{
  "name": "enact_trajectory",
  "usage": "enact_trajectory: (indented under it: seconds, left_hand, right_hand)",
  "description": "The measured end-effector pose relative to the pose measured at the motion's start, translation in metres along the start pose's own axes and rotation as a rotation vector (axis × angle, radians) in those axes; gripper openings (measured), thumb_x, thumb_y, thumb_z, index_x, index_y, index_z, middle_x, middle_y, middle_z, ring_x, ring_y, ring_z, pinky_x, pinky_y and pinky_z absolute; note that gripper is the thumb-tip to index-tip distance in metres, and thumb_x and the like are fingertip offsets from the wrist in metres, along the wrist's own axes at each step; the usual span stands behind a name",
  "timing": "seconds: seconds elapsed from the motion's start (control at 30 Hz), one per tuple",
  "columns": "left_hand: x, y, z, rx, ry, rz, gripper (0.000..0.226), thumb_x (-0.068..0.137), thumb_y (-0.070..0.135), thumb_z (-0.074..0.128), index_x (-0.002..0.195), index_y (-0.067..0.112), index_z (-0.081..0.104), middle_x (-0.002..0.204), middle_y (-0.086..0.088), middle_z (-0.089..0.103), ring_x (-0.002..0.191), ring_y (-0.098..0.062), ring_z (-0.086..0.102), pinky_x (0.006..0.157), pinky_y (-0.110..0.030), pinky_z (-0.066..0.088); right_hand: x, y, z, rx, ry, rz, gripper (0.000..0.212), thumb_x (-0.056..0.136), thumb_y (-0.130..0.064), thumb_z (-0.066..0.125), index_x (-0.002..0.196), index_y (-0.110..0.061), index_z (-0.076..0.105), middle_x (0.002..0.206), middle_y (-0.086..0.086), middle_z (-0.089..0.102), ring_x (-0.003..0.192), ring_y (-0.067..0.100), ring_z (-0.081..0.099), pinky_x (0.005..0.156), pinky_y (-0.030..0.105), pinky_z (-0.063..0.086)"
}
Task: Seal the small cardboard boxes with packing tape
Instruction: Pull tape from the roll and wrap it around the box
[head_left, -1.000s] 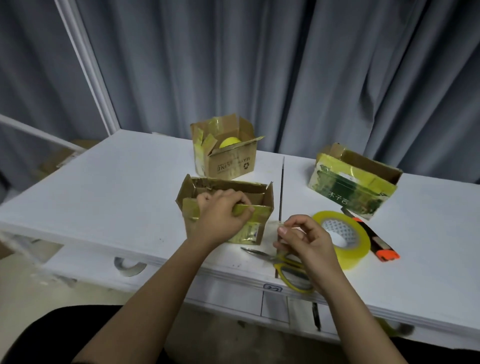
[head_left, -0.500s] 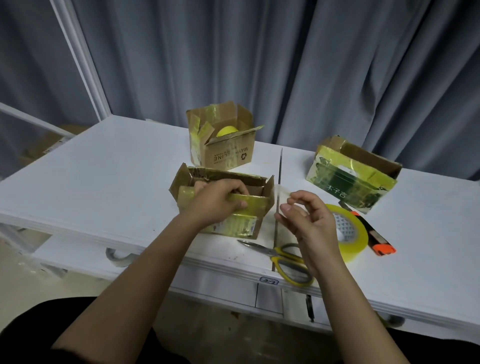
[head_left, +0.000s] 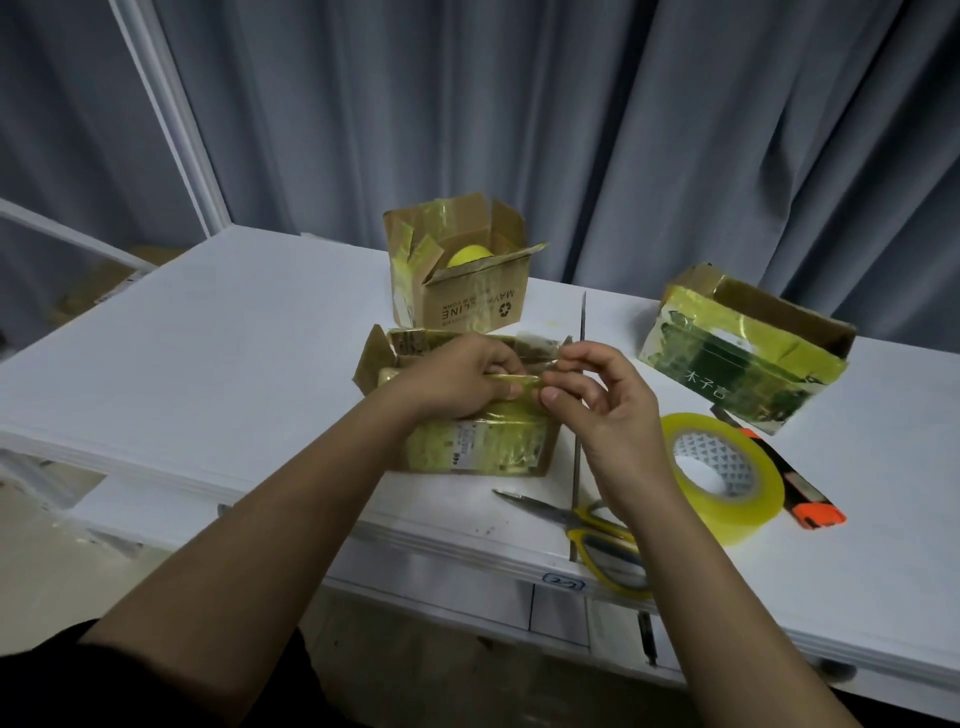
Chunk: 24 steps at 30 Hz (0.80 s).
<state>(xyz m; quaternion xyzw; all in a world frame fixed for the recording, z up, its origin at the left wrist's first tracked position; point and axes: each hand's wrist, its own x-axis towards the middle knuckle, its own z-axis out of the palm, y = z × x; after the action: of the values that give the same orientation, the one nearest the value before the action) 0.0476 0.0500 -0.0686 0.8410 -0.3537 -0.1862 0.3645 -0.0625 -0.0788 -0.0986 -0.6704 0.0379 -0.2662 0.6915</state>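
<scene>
A small cardboard box (head_left: 483, 447), wrapped in old yellowish tape, stands near the table's front edge with its flaps partly up. My left hand (head_left: 457, 382) grips its front flap and top edge. My right hand (head_left: 597, 405) is beside it at the box's right corner, pinching a short piece of clear tape (head_left: 550, 364) between thumb and forefinger. The yellowish tape roll (head_left: 727, 478) lies flat to the right of my right wrist.
Yellow-handled scissors (head_left: 587, 525) lie at the front edge under my right forearm. An orange-tipped utility knife (head_left: 795, 488) lies beyond the roll. An open box (head_left: 467, 280) holding a yellow ball stands behind, and a green-printed box (head_left: 737, 358) at the right. A seam splits the white table (head_left: 208, 364).
My right hand rose from the table near the scissors and moved left to the box's right corner with the tape piece. My left hand stayed on the box.
</scene>
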Motion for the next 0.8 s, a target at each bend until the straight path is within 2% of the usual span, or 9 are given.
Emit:
enact_trajectory:
  seconds: [0.17,0.27,0.33,0.4,0.5,0.63,0.8]
  left_hand:
    - [0.001,-0.002,-0.007,0.034,-0.059,0.008,0.019,0.096,0.015,0.053,0.109,0.022,0.065,0.099,0.002,0.068,0.094,-0.013,0.062,0.083,-0.024,0.048]
    - [0.001,-0.002,-0.007,0.062,-0.076,0.004,0.02,0.097,0.017,0.051,0.111,0.024,0.065,0.102,0.004,0.069,0.097,-0.011,0.062,0.09,-0.029,0.048]
    - [0.001,-0.002,-0.007,0.056,-0.088,0.003,0.021,0.097,0.018,0.051,0.11,0.026,0.065,0.099,0.007,0.069,0.093,-0.007,0.062,0.088,-0.026,0.046]
    - [0.0,-0.002,-0.007,0.058,-0.098,-0.001,0.021,0.098,0.018,0.05,0.111,0.026,0.065,0.099,0.008,0.069,0.091,-0.004,0.061,0.091,-0.028,0.044]
    - [0.001,-0.003,-0.006,0.098,-0.083,-0.004,0.02,0.098,0.019,0.05,0.107,0.031,0.064,0.101,0.007,0.069,0.098,-0.007,0.061,0.104,-0.04,0.038]
    - [0.001,-0.003,-0.004,0.085,-0.049,-0.004,0.021,0.097,0.018,0.05,0.108,0.029,0.065,0.102,0.008,0.069,0.102,-0.01,0.06,0.105,-0.044,0.038]
    - [0.0,-0.003,-0.005,0.074,-0.046,-0.003,0.02,0.097,0.018,0.05,0.105,0.029,0.065,0.1,0.007,0.069,0.1,-0.011,0.061,0.105,-0.047,0.036]
  right_hand:
    - [0.007,0.009,0.001,-0.057,-0.004,-0.038,0.038,0.081,0.014,0.062,0.1,-0.019,0.058,0.086,-0.019,0.065,0.091,0.009,0.067,0.094,0.042,0.051]
    - [0.01,0.011,0.001,-0.063,0.001,-0.041,0.04,0.082,0.014,0.061,0.098,-0.022,0.058,0.085,-0.021,0.065,0.091,0.008,0.067,0.09,0.032,0.053]
    - [0.012,0.012,0.0,-0.064,0.008,-0.044,0.041,0.081,0.013,0.062,0.098,-0.023,0.058,0.084,-0.021,0.065,0.092,0.008,0.067,0.088,0.027,0.052]
    - [0.014,0.011,-0.001,-0.066,0.009,-0.046,0.04,0.081,0.013,0.062,0.099,-0.022,0.058,0.083,-0.021,0.065,0.092,0.009,0.067,0.09,0.033,0.053]
    - [0.014,0.01,0.0,-0.055,0.005,-0.042,0.038,0.082,0.015,0.061,0.099,-0.02,0.058,0.082,-0.021,0.065,0.092,0.01,0.067,0.094,0.044,0.052]
    - [0.012,0.005,-0.001,-0.023,-0.009,-0.061,0.038,0.082,0.015,0.061,0.1,-0.018,0.058,0.083,-0.02,0.064,0.091,0.01,0.067,0.091,0.04,0.054]
    - [0.011,0.001,0.001,0.009,-0.02,-0.039,0.038,0.081,0.016,0.061,0.101,-0.016,0.059,0.088,-0.011,0.063,0.092,0.013,0.067,0.094,0.047,0.052]
